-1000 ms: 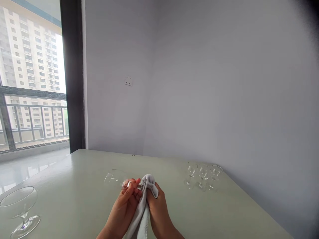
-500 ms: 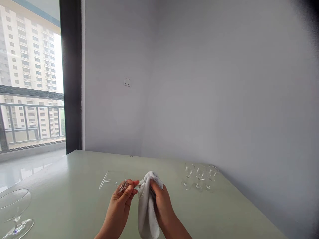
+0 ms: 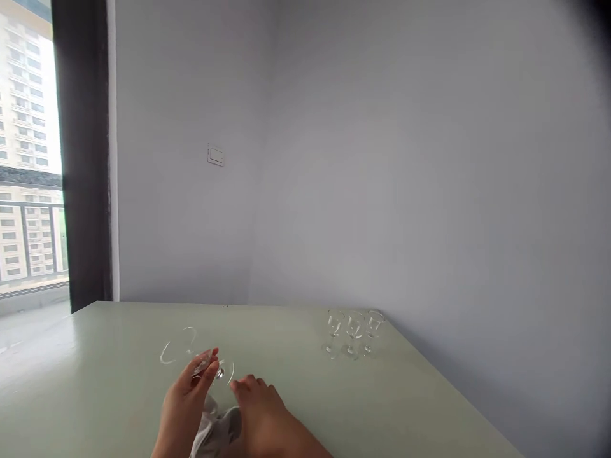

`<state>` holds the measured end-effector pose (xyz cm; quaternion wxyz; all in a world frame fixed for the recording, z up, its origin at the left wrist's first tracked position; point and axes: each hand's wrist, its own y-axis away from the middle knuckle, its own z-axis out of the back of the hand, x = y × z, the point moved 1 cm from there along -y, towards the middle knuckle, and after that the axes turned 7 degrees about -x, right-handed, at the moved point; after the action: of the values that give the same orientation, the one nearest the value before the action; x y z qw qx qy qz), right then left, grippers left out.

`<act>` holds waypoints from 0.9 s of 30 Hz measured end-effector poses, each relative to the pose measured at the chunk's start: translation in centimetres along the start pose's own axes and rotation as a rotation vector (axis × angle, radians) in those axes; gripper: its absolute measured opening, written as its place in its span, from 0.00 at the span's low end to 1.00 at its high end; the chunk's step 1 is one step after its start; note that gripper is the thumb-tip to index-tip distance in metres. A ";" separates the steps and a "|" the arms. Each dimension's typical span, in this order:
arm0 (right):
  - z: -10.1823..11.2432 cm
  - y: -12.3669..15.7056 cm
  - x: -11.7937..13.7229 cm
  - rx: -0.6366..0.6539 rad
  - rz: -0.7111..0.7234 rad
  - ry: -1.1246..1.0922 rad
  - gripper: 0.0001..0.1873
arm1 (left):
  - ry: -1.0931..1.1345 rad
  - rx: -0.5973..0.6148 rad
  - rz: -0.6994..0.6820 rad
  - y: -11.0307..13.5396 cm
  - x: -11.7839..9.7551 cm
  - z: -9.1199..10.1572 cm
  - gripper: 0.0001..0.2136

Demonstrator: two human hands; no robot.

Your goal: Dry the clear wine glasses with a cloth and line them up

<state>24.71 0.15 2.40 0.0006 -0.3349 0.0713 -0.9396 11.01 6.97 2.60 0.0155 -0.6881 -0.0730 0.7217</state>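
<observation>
My left hand (image 3: 184, 397) grips a clear stemmed glass (image 3: 191, 356) by its stem, the glass tipped on its side with the bowl pointing left and the round foot toward my right hand. My right hand (image 3: 260, 407) lies low over a white cloth (image 3: 217, 432) on the pale green table (image 3: 95, 381), fingers bent over the cloth's upper edge. I cannot tell whether the fingers grip the cloth or only rest on it. The cloth sits between my two wrists near the bottom of the view.
Three small clear stemmed glasses (image 3: 353, 331) stand upright in a row at the table's far right, close to the grey wall. A window with a dark frame (image 3: 81, 159) is at the left. A wall switch (image 3: 216, 155) sits above the table.
My right hand has come off the glass's foot and dropped with the cloth to the table. My left hand still holds the glass. The view has swung right, so the large glass at left is gone.
</observation>
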 end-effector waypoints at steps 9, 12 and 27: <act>1.4 -0.2 1.9 -0.414 -0.104 -0.738 0.14 | -0.478 0.158 -0.542 2.0 1.0 -1.5 0.15; 0.3 -0.5 2.0 -0.391 -0.202 -0.974 0.13 | -0.527 0.187 -0.582 2.2 1.7 -1.8 0.17; 7.8 5.0 -13.4 -0.866 -0.302 -0.497 0.19 | -0.850 0.448 -0.567 3.9 4.4 -4.0 0.17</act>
<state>39.79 -5.16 -0.73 -0.2569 -0.5239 0.4021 -0.7056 15.07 4.00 -2.38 0.3243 -0.2698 -0.1000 0.9011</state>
